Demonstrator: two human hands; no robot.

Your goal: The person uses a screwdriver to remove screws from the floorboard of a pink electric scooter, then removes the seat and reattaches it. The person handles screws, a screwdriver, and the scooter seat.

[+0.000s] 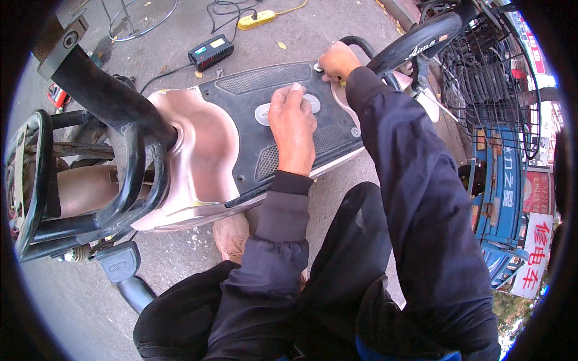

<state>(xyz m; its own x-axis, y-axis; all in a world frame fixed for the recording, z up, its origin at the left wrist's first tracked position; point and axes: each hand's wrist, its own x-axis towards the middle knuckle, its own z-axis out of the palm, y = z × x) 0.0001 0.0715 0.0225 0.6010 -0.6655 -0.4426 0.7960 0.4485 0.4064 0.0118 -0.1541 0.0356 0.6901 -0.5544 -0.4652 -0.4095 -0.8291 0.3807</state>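
A pale pink scooter's body (205, 156) lies across my view, with a dark footboard (247, 153) set with textured pads. My left hand (292, 123) is over the middle of the footboard, at a light grey oval plate (262, 114), its fingers curled together; whatever is between them is hidden. At the footboard's upper right corner, my right hand (337, 63) pinches a small silvery round piece (318, 67), too small to make out clearly, beside the black front-end tubing (361, 45).
Black rear frame bars (129, 174) fill the left. A charger (211, 52) and yellow power strip (256, 20) lie on the pavement (150, 54) with cables. A black wire basket (487, 102), a blue cart (500, 204) and signboards stand at the right. My knees are below the scooter.
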